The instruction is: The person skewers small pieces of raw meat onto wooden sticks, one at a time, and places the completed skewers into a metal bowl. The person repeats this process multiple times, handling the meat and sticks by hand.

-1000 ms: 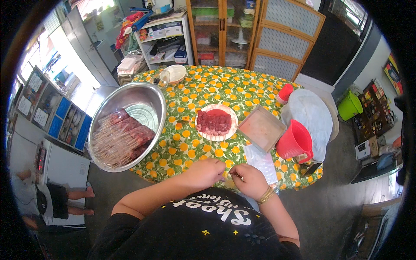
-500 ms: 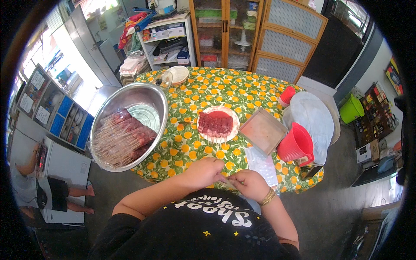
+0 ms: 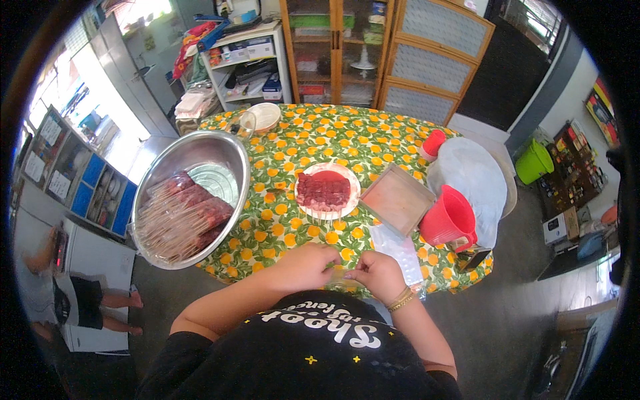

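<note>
We record a bench (image 3: 373, 143) under an orange-patterned cloth, wooden cabinets (image 3: 400, 60) far, steel bowl (image 3: 190, 200) of skewers left and meat plate (image 3: 325, 192) centre, while the left hand (image 3: 303, 267) and right hand (image 3: 379, 275) remain, as earlier, closed together at the near edge pinching a small clear wrapper (image 3: 343, 280).

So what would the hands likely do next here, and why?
Probably the right hand reaches for a piece of raw red meat on the white round plate. Both hands meet at the table's near edge, the left hand beside it, and finished skewers fill the large steel bowl.
</note>
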Demonstrator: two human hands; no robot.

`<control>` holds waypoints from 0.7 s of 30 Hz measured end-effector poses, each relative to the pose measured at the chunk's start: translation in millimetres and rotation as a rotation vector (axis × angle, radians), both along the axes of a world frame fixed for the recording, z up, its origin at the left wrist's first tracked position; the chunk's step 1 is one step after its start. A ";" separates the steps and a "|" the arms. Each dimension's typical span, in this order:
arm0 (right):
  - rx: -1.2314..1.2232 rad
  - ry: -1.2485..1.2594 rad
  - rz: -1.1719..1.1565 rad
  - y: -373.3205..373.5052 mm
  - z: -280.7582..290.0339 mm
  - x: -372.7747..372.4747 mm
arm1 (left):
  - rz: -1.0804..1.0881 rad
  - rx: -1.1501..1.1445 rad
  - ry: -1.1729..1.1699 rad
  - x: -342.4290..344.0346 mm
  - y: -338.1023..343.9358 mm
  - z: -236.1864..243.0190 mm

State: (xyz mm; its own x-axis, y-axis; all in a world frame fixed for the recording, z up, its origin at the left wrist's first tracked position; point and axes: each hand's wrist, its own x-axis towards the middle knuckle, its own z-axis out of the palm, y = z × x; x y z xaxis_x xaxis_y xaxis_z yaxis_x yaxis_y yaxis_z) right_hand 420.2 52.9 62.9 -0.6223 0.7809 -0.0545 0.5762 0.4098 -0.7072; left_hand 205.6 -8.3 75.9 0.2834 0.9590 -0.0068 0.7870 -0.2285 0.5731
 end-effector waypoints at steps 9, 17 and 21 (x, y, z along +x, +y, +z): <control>-0.111 0.066 0.001 0.2 4.4 -7.6 | 0.249 -0.050 -0.023 4.0 9.0 -5.2; 0.258 0.200 -0.123 -4.7 -3.7 -26.0 | 0.238 0.324 0.030 12.4 14.7 -18.8; 0.136 0.101 -0.186 7.4 -13.7 -29.9 | 0.116 0.400 0.115 17.4 15.6 -17.3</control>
State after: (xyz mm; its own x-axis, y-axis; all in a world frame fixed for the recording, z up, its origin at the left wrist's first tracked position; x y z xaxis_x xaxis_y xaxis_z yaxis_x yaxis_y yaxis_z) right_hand 390.3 60.3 49.2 -0.4641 0.8784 0.1139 0.5798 0.3985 -0.7107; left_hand 223.0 7.3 58.6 0.1922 0.9180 0.3468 0.8743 -0.3207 0.3643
